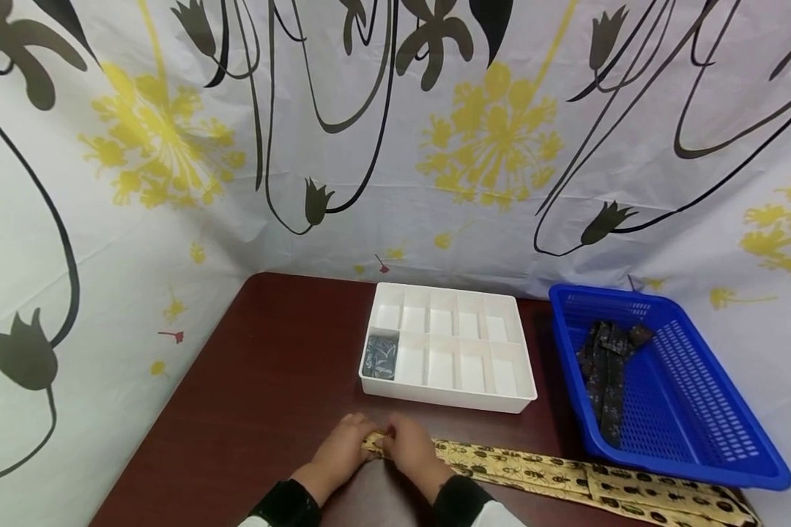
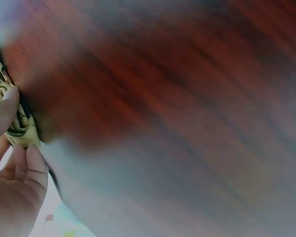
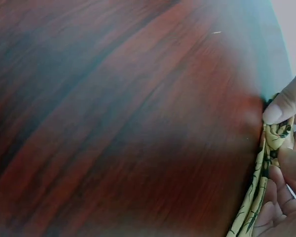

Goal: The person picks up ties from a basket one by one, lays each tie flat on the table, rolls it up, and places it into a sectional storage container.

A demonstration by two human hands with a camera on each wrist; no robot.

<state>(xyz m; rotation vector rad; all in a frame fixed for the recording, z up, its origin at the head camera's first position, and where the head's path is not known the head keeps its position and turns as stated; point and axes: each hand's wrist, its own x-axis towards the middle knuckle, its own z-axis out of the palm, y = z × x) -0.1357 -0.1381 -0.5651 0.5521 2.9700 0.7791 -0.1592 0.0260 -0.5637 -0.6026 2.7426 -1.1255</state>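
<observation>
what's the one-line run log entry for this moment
hands: left hand and right hand pinch rolled end of yellow tie | tie: stretched along table | organizer tray: one rolled tie

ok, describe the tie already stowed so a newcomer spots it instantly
On the dark wooden table sits a white divided tray, left of the blue basket. The rolled grey-blue patterned tie fills its front-left compartment, the only one occupied; the other ties are yellow or black and unrolled.
</observation>
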